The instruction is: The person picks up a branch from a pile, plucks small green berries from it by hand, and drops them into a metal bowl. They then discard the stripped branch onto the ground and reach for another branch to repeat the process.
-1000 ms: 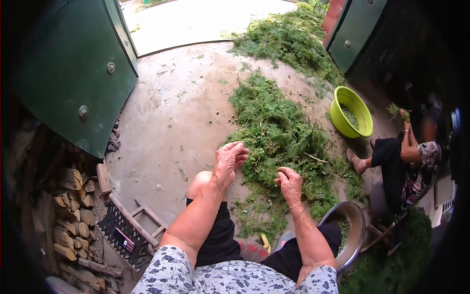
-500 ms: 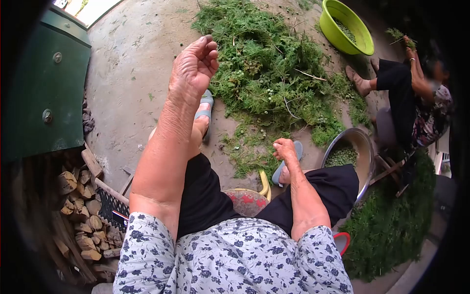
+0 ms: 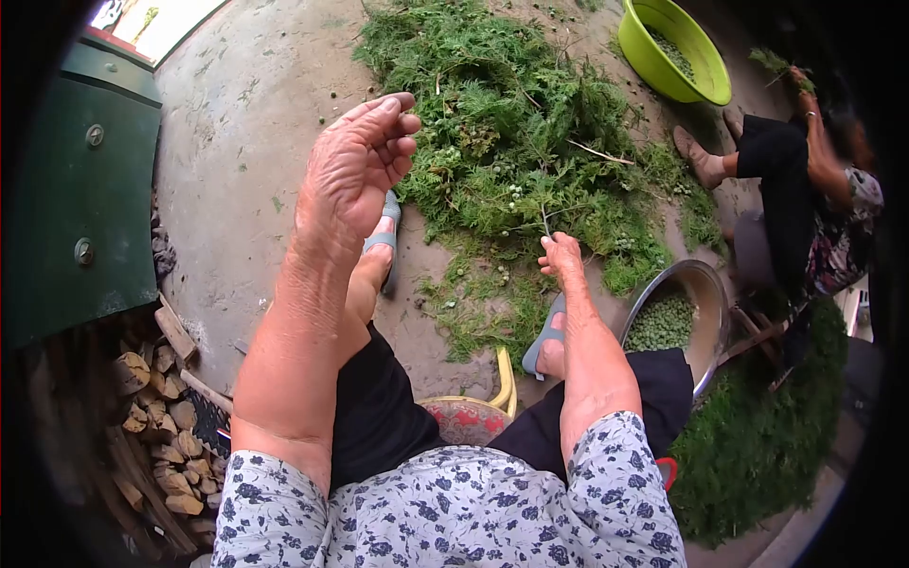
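The concrete floor [image 3: 246,161] carries everything here, and across its far half spreads a broad heap of green cuttings [image 3: 511,123], reaching from the far edge down to the person's feet. A green door [image 3: 76,189] stands along the floor's left edge, with a stack of firewood [image 3: 156,426] at the near-left corner. A co-worker [image 3: 805,189] sits at the right edge. The person's left forearm rises steeply from the lap; the left hand [image 3: 355,170] is held up above the knee, its back towards the camera, fingers loosely curled and apart from the thumb, with nothing seen in it. A steel bowl [image 3: 705,284] of green berries [image 3: 663,322] sits just right of the right knee, and a lime-green basin [image 3: 653,66] lies at the far-right corner. The right hand [image 3: 563,256] reaches low over the heap's near edge, fingertips pinched on a thin sprig [image 3: 545,223], whose stem runs away from the person into the heap.
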The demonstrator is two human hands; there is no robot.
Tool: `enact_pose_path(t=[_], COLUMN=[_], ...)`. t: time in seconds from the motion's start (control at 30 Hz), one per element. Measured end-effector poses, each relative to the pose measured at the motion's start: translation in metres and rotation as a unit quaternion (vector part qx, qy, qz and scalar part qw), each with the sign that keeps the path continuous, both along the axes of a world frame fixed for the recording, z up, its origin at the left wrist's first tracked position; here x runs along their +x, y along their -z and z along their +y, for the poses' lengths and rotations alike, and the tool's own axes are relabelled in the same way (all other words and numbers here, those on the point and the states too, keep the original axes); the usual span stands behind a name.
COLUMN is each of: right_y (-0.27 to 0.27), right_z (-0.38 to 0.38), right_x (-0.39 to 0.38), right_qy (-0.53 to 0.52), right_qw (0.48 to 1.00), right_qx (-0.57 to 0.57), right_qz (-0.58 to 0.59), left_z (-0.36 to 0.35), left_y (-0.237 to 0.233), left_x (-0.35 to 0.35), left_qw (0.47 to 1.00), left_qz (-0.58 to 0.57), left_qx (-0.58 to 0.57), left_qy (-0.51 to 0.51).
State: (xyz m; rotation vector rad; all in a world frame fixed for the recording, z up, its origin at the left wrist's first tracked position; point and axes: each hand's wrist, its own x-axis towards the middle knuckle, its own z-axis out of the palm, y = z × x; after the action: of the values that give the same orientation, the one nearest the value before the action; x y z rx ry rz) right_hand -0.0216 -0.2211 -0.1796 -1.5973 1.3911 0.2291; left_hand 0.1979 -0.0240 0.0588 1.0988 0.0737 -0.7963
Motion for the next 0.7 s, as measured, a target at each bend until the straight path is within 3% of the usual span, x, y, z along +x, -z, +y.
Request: enact_pose_path(t=[0.07, 0.1, 0.13, 0.2, 0.33, 0.47, 0.53, 0.7], right_y=[0.006, 0.023, 0.018, 0.005, -0.05, -0.091, -0.113, -0.164], right_z=[-0.002, 0.001, 0.005, 0.015, 0.043, 0.061, 0.065, 0.078], right_x=[-0.001, -0.007, -0.008, -0.007, -0.009, -0.012, -0.009, -0.011], right_qy=[-0.041, -0.027, -0.026, 0.086, 0.18, 0.194, 0.205, 0.178], right_qw=[0.999, 0.991, 0.991, 0.977, 0.936, 0.909, 0.868, 0.859], right_qx=[-0.022, -0.121, -0.122, -0.106, -0.033, -0.016, 0.046, 0.07], right_qz=[0.005, -0.046, -0.047, -0.163, -0.302, -0.369, -0.451, -0.475], left_z=[-0.002, -0.003, -0.004, -0.007, -0.012, -0.014, -0.013, -0.013], left_y=[-0.002, -0.002, -0.002, -0.001, -0.001, 0.006, 0.011, 0.011], left_x=[-0.002, -0.003, -0.003, -0.003, -0.008, -0.013, -0.015, -0.031], left_qw=[1.0, 1.0, 1.0, 1.0, 1.0, 1.0, 1.0, 0.995], left_qz=[-0.002, -0.006, -0.01, -0.012, -0.008, -0.003, -0.003, -0.053], left_qx=[0.008, 0.009, 0.009, 0.006, 0.017, 0.019, 0.014, 0.04], left_qy=[0.003, 0.006, 0.01, 0.011, 0.013, 0.018, 0.023, 0.076])
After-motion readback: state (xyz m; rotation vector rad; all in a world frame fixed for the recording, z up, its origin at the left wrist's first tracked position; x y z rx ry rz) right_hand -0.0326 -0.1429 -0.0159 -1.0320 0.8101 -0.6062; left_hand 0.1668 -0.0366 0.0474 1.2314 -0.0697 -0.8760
